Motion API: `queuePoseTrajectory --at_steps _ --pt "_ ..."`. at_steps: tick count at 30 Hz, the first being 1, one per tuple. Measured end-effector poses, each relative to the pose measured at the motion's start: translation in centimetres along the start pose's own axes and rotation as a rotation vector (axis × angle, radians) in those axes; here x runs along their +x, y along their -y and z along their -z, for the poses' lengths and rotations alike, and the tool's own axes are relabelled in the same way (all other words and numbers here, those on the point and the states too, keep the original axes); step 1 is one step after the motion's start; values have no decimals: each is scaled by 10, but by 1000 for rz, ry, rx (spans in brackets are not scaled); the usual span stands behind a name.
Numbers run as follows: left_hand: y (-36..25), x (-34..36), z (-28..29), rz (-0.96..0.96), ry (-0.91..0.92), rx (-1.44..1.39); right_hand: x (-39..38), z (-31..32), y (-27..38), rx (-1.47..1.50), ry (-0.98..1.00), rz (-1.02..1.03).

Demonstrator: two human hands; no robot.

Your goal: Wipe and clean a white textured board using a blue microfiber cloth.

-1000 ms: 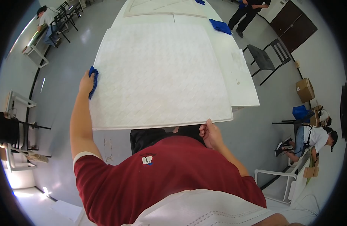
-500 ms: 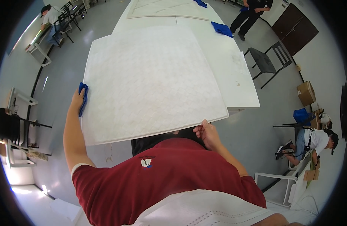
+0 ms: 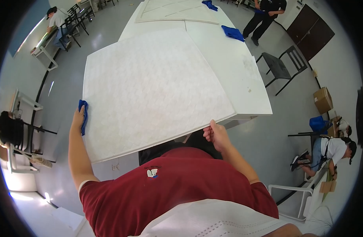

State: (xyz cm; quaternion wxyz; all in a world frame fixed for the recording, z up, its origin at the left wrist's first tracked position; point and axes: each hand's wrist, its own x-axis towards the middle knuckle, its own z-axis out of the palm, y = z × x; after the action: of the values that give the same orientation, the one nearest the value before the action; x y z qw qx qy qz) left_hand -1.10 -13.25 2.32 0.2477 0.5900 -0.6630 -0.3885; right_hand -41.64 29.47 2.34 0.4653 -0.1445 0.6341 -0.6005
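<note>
A large white flat panel (image 3: 154,91) with a faintly patterned surface lies at a slant over the white table (image 3: 250,94); its near and left edges stick out past the table. My left hand (image 3: 77,119) is closed on a folded blue cloth (image 3: 83,114), pressed against the panel's left edge. At the near edge, toward the right corner, my right hand (image 3: 216,133) pinches the panel's rim with thumb on top and fingers curled beneath. The fingertips under the panel are partly hidden.
Another white panel (image 3: 177,14) lies at the table's far end, with a blue cloth (image 3: 209,5) by it. A second blue cloth (image 3: 232,33) sits at the right edge. A black chair (image 3: 280,66) stands right of the table, and a person (image 3: 264,17) stands beyond.
The panel has turned slightly counter-clockwise, its left side coming nearer to me. My left hand moved nearer with the cloth; my right hand stayed at the near edge.
</note>
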Motion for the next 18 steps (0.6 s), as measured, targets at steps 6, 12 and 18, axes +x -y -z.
queuePoseTrajectory --at_steps 6,12,18 --pt "2 -3 7 -45 -52 51 20 0 21 20 -42 -28" --pt "5 6 16 101 33 -68 38 9 62 -35 -31 -16" --pt "-32 -41 -29 160 225 -932 90 22 101 -52 -92 17"
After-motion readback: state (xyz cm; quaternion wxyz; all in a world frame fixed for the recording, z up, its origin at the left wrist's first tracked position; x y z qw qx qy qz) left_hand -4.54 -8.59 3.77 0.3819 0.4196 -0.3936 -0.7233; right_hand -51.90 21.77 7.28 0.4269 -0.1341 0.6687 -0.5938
